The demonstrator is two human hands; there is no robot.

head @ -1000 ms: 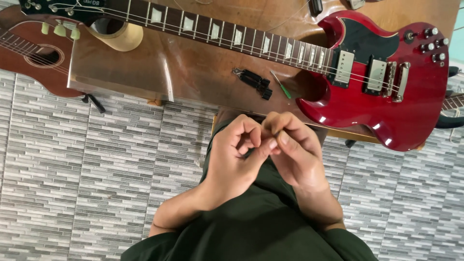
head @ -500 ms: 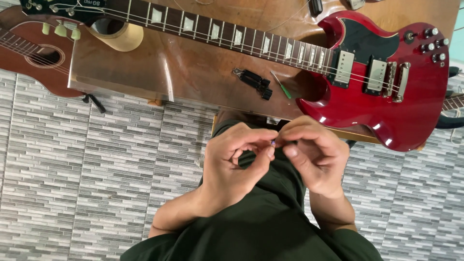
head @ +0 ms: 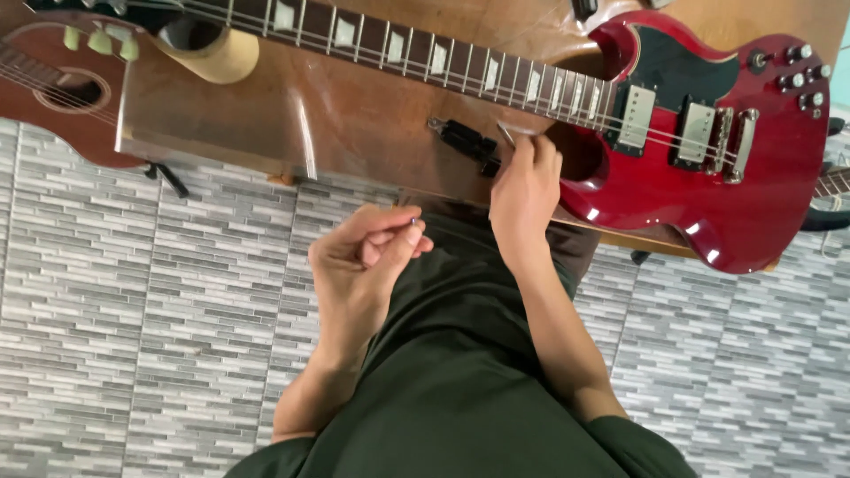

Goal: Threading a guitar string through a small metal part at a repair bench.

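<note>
Two hands apart: right hand [head: 524,181] reaches up the wooden surface [head: 354,115], fingertips at the black tool [head: 467,142] lying aslant beside the red electric guitar [head: 699,133]; grip unclear. Left hand [head: 363,265], lower down and nearer the body, pinches a tiny metal piece [head: 413,221].

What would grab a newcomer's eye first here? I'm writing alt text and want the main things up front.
The glossy red electric guitar lies across the wooden table at upper right, its neck running to the upper left. The right hand reaches onto the table edge beside a small black tool, while the left hand hangs over the grey tiled floor, pinching something tiny. A second, brown guitar shows at far left.
</note>
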